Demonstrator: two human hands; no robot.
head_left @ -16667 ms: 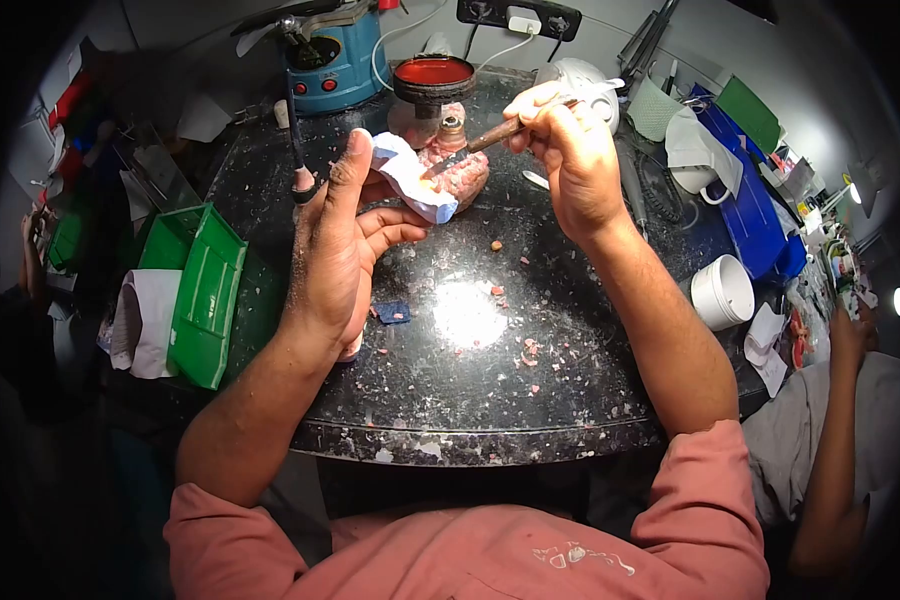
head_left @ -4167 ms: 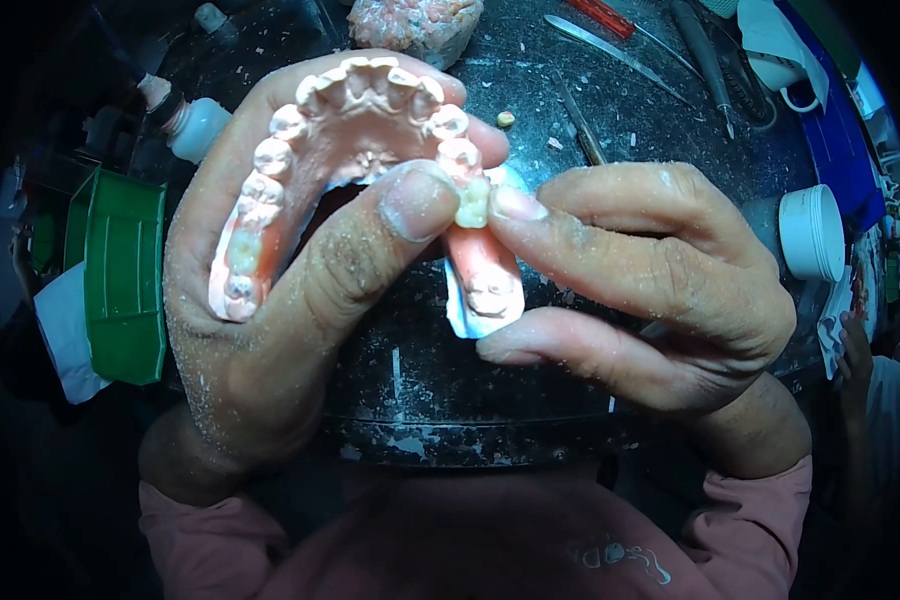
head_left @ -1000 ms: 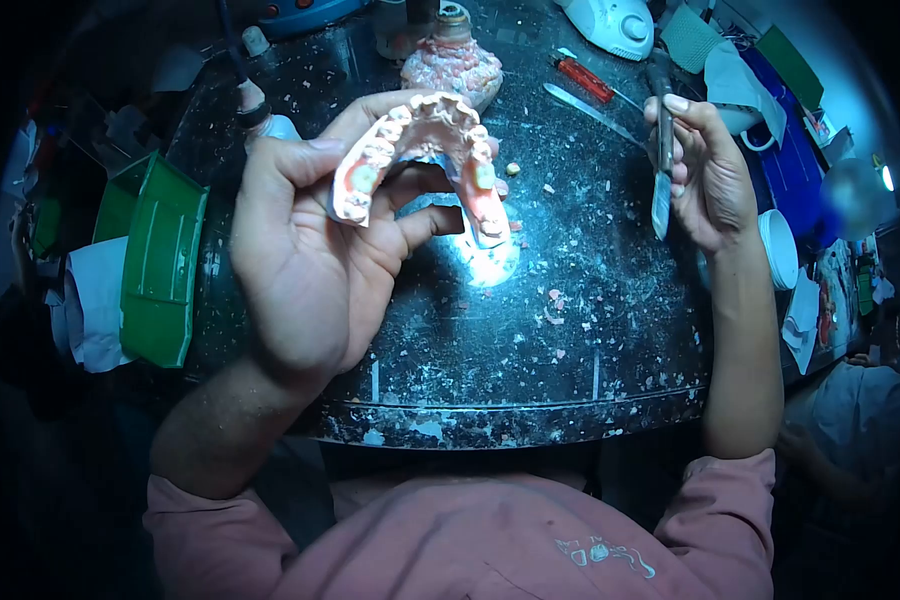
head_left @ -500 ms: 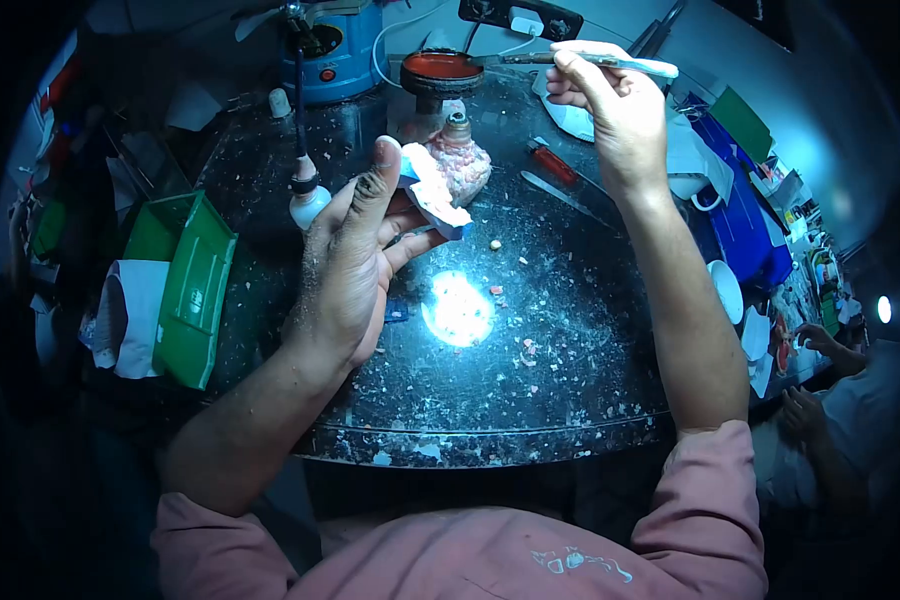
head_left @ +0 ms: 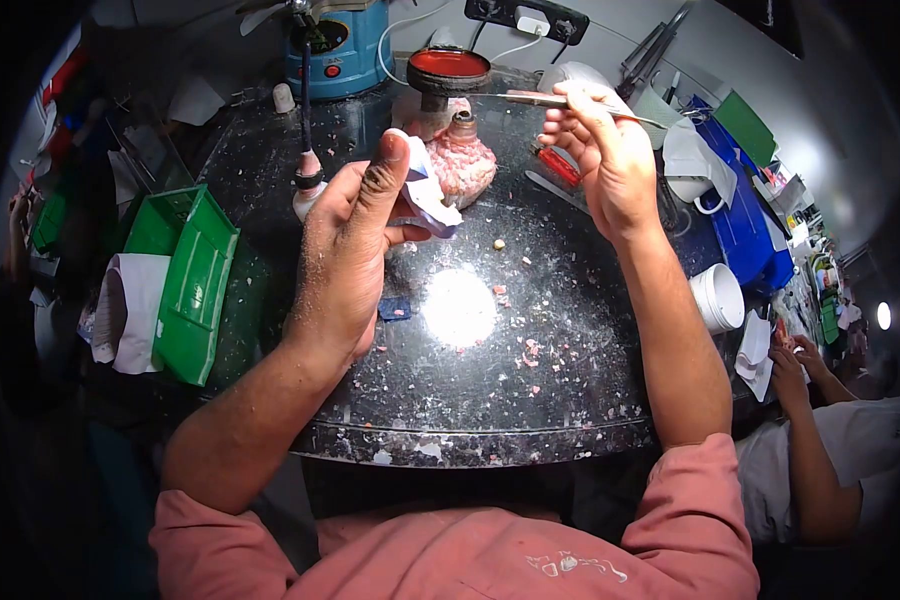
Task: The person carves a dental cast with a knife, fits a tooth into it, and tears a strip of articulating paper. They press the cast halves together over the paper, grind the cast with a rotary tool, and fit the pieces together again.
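My left hand [head_left: 345,240] grips a white plaster dental cast [head_left: 430,200], with the thumb up along its near side and fingers beneath. The cast is tilted, and part of it is hidden by the hand. In my right hand [head_left: 610,165] a thin wax spatula [head_left: 540,99] is pinched between thumb and fingers, pointing left. Its tip is just below and right of a dark round dish [head_left: 450,83] of red wax [head_left: 450,63]. Behind the cast stands a small burner crusted with pink wax [head_left: 462,165].
A green bin [head_left: 195,290] stands left, near a white-bodied bottle [head_left: 308,195]. At the back is a blue device [head_left: 345,55]. Right lie a red-handled tool [head_left: 558,165], a knife [head_left: 555,190], a white tub [head_left: 720,298] and a blue bin [head_left: 755,235]. A co-worker's arms [head_left: 810,420] show at right.
My right hand has moved slightly down and left, taking the spatula tip from the wax dish's rim to below it. The cast has shifted slightly in my left hand. The light has turned from bluish to white.
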